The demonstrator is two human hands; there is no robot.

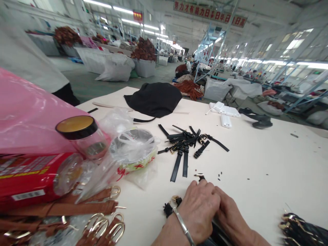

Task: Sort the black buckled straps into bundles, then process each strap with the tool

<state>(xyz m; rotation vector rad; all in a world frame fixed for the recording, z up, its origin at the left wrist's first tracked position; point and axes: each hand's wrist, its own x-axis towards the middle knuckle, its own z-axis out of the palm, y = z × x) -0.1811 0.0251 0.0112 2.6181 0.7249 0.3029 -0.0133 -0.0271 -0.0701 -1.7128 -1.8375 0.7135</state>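
Head view: your left hand (198, 205) lies over and against your right hand (230, 213), low in the middle of the picture. Your left fingers are folded together with the knuckles up; their tips are hidden, so I cannot tell how tightly they close on anything. Most of your right fingers are covered by the left hand, and I cannot tell whether they are clamped. A black strap end (202, 178) with a gold-coloured fitting (198, 175) pokes out just past your left knuckles, and dark glossy material (219, 235) shows beneath both hands.

You wear a silver bracelet (183, 226) on your left wrist; just beside it lies a black piece (168, 209) with gold metal. Small dark bits (219, 175) dot the pale table (271, 153) ahead of your hands. Farther forward sits a loose pile of black straps (183, 140) with gold buckles.

To your left are brown straps (77, 208) with buckles, a red package (30, 181), a gold-lidded jar (85, 140) and a bowl wrapped in plastic (133, 147). A bundle of black straps with metal parts (303, 229) lies at your far right. Black cloth (155, 99) rests near the far edge; beyond are bins heaped with brown pieces (144, 49).
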